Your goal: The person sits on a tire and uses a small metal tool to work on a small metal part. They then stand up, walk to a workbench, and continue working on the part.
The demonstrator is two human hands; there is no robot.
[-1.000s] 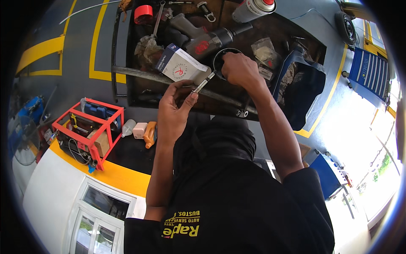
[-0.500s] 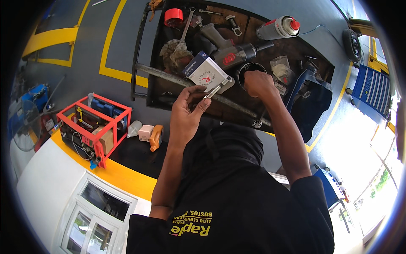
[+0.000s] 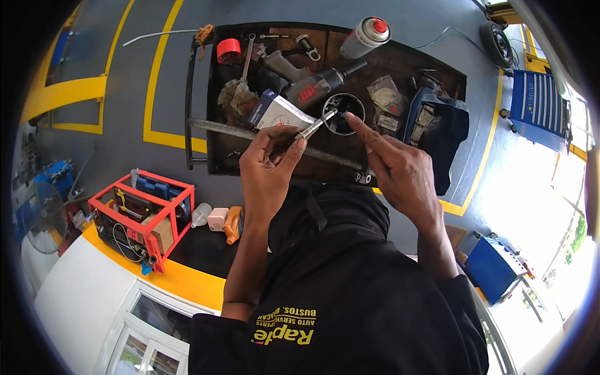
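Note:
A slim silver metal pin (image 3: 319, 124) is pinched between the thumb and fingers of my left hand (image 3: 267, 164). Its narrow tip points up and right over a round can (image 3: 343, 95) with dark, grease-like stuff inside. My right hand (image 3: 403, 172) is over the can's right side, index finger stretched toward the pin's tip and the other fingers partly curled. That fingertip looks dark; whether it touches the pin I cannot tell. Behind my left fingers lies a white and blue box (image 3: 280, 112).
The dark metal cart (image 3: 312, 164) also carries an impact wrench (image 3: 319, 87), a spray can (image 3: 365, 37), a combination wrench (image 3: 249, 56), red tape (image 3: 229, 50), a plastic bag (image 3: 386, 100) and dark blue cloth (image 3: 447, 122). A metal bar (image 3: 219, 127) crosses its near side.
My right hand has come up out of the can and drawn back, its index finger now extended. The pin in my left hand has its tip over the can. The view has shifted.

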